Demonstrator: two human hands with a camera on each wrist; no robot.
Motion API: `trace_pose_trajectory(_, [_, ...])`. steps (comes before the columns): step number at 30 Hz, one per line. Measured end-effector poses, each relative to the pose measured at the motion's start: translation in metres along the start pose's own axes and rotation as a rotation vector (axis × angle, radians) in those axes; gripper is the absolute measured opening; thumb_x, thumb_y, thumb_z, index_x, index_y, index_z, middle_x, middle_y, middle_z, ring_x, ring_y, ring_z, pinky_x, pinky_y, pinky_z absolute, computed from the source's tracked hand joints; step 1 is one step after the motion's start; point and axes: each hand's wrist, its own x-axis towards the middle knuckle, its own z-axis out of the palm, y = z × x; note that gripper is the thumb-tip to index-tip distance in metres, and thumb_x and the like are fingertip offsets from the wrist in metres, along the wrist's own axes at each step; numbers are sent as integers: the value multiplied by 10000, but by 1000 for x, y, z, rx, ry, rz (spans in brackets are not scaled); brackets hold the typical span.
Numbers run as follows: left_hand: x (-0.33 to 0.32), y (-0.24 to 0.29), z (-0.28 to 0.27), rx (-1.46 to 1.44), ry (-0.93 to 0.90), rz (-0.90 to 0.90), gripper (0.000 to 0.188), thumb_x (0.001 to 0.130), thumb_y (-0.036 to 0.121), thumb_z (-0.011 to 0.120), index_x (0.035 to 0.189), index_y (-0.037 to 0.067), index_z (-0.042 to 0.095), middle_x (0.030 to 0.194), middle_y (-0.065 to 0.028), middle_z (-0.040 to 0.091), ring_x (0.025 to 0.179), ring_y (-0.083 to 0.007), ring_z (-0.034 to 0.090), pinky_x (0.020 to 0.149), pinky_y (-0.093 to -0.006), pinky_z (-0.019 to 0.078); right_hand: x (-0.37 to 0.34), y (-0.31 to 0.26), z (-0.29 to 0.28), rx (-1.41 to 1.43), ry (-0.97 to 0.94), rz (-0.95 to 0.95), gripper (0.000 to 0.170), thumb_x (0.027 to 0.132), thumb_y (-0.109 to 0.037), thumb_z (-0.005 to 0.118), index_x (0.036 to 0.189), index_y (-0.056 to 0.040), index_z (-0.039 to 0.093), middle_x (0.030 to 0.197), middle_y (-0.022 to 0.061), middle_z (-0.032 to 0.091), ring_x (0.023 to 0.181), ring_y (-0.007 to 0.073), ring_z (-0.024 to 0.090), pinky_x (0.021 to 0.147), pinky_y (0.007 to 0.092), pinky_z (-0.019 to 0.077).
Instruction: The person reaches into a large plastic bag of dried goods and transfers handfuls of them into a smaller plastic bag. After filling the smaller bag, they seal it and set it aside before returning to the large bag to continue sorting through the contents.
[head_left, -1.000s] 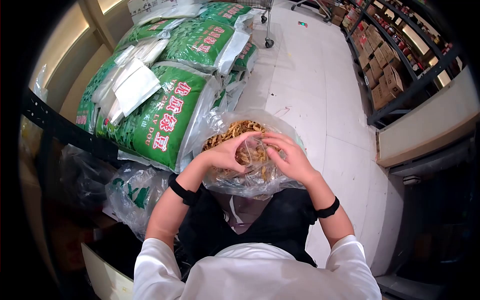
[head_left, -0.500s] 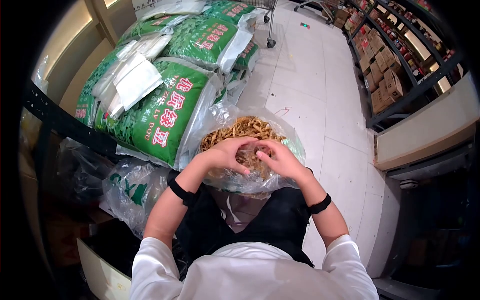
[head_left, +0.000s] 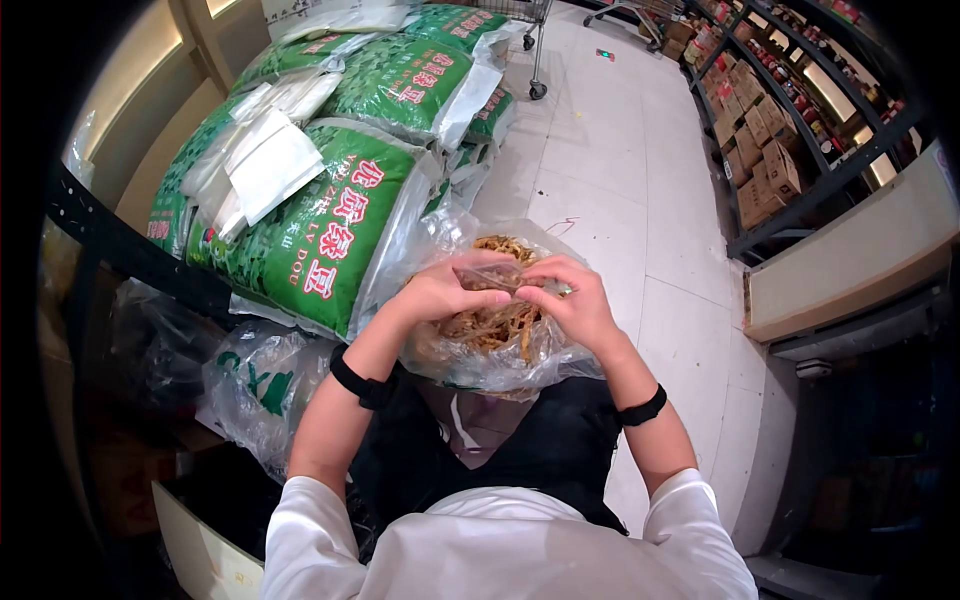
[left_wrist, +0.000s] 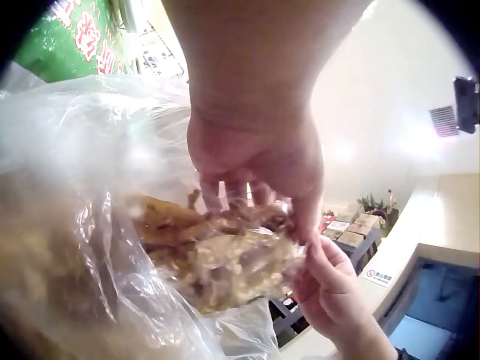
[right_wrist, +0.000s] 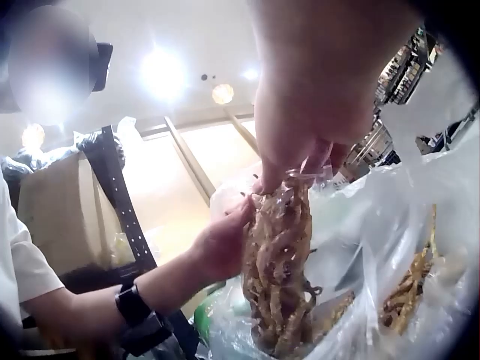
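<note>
A large clear plastic bag [head_left: 470, 365] holding brown dried strips [head_left: 510, 335] lies open above the person's lap. Over it, both hands hold a small clear bag filled with brown strips [right_wrist: 279, 262]. The left hand [head_left: 442, 288] grips one side of the small bag, thumb toward the other hand; in the left wrist view this hand [left_wrist: 259, 161] has its fingers behind the bag. At the bag's upper edge the right hand [head_left: 572, 300] pinches the plastic between thumb and fingers, also seen from the right wrist view, where the hand [right_wrist: 311, 112] is above the filled bag.
Green printed sacks [head_left: 330, 215] are stacked at the left, with white packets [head_left: 270, 165] on top. Crumpled clear plastic [head_left: 265, 385] and an open box [head_left: 205, 540] lie below them. Shelves with cartons [head_left: 765, 190] stand at the right, and a wheeled cart [head_left: 540, 60] at the back.
The hands have drawn closer together. The right fingers, spread and curved before, now pinch the small bag's edge, and the small bag is tilted up between both hands.
</note>
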Motion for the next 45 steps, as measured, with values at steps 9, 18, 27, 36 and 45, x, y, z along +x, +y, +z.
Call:
trace_pose_trajectory(9, [-1,-46,17,-93,-133,-104,741,647,113,908,1285,-16,554,1159,-70,648,1035,-135,584,913,-298,478,10,-7,1,10,-6,143,185,829,-167,759,945,-27,725,1000,101,668,843,210,647,751,315,518])
trace_pose_trajectory(18, [3,-66,9,-113,-132,-69,516,646,195,923,1050,3,665,854,25,654,737,-66,571,643,-247,458,15,-8,-13,-286,-276,63,415,937,-356,607,1188,-28,649,1081,176,635,1046,341,599,902,393,487])
trace_pose_trajectory(27, [1,-41,6,-398,-16,-85,769,695,102,877,1361,-8,508,1268,-84,598,1130,-145,553,971,-314,450,16,-25,-7,-133,-165,99,390,867,-263,717,1186,-55,631,1205,156,621,1047,321,614,856,369,523])
trace_pose_trajectory(36, [10,-69,8,-254,430,173,847,803,189,805,1472,13,318,1433,-182,451,1320,-260,453,1118,-404,346,14,-19,9,-306,-65,44,145,876,-187,697,922,-53,725,1104,118,644,940,293,649,805,366,527])
trace_pose_trajectory(45, [6,-45,28,-132,516,-18,643,888,162,719,1403,-29,385,1361,-174,505,1233,-240,528,1027,-355,442,11,-15,18,-348,-148,72,228,919,-258,634,1005,-60,706,1135,127,634,975,323,631,852,384,512])
